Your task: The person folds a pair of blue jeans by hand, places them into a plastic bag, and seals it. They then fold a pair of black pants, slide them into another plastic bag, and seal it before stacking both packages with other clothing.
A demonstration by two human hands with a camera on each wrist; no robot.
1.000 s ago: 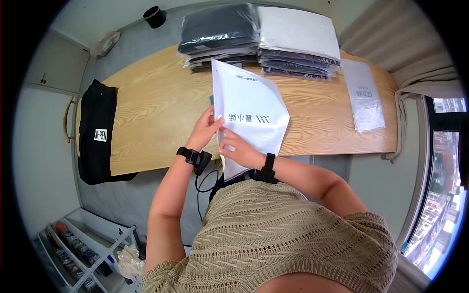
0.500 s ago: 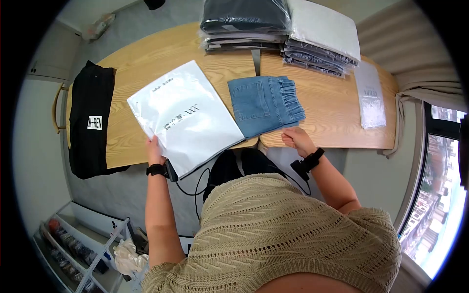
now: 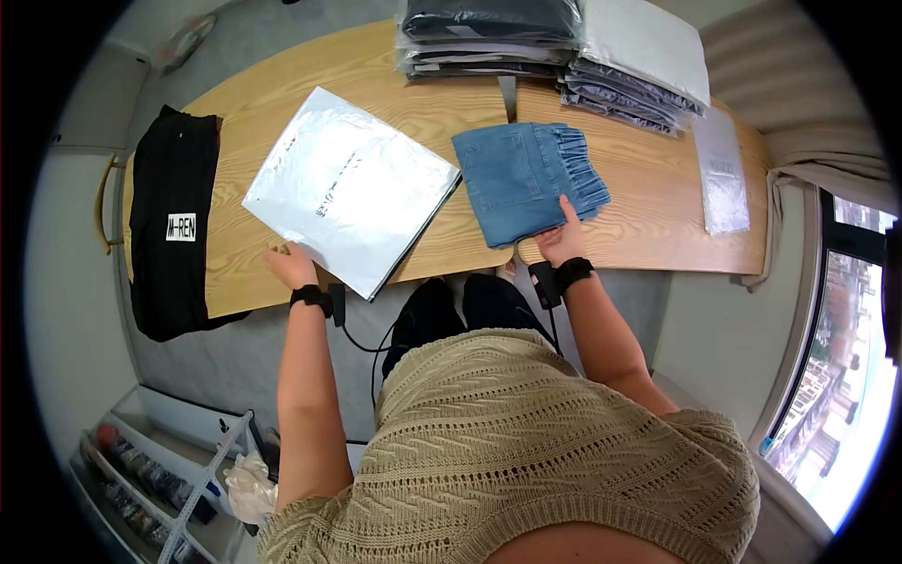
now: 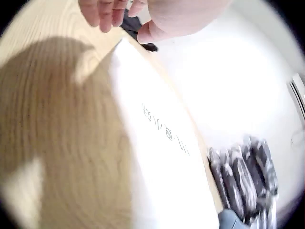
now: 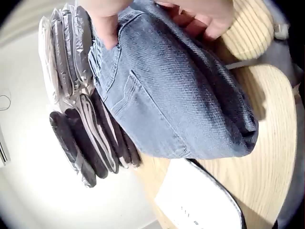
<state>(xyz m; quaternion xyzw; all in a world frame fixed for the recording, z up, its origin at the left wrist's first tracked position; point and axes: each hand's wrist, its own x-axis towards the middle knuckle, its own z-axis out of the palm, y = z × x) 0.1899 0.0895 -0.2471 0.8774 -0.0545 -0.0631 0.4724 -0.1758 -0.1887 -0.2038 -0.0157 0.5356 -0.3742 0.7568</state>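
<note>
Pinched between thumb and fingers, the near edge of the folded denim (image 3: 503, 174) is held in our right hand (image 3: 564, 242), while our left hand (image 3: 292, 267) holds nothing.

From the head, we see a switch: half a second ago our left hand gripped the white bag (image 3: 349, 188) and our right hand was just off the denim; now the bag lies released, one corner past the near edge of the table (image 3: 258, 94), with the denim beside it to the right. At the left wrist, our loosely bent fingers hang near the bag's corner. At the right wrist, our thumb lies on top of the denim; whether any of it is lifted, we cannot tell. Handling, we judge, has passed from bag to denim.
</note>
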